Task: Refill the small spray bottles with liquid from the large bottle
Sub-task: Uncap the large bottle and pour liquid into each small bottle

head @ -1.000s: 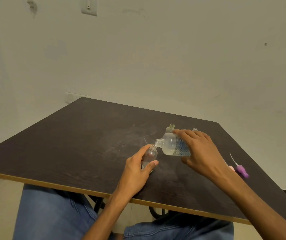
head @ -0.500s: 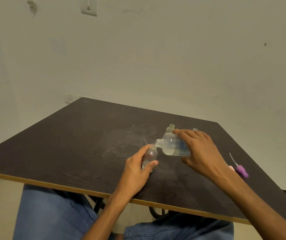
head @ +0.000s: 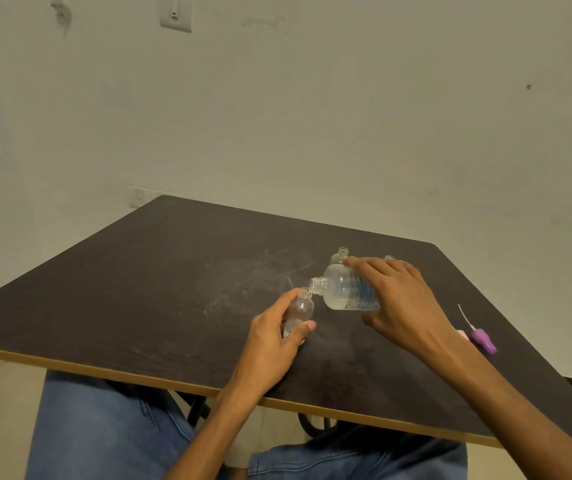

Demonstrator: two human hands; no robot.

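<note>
My right hand grips the large clear bottle, tipped on its side with its open neck pointing left. The neck sits just above the mouth of a small clear bottle, which stands on the dark table. My left hand holds that small bottle between fingers and thumb. A second small open bottle stands behind the large one. The top of a third small bottle shows behind my right hand.
A purple spray cap with its thin tube lies on the table at the right, and a pink cap peeks out beside my right wrist. The table's near edge runs just above my knees. A wall rises behind the table.
</note>
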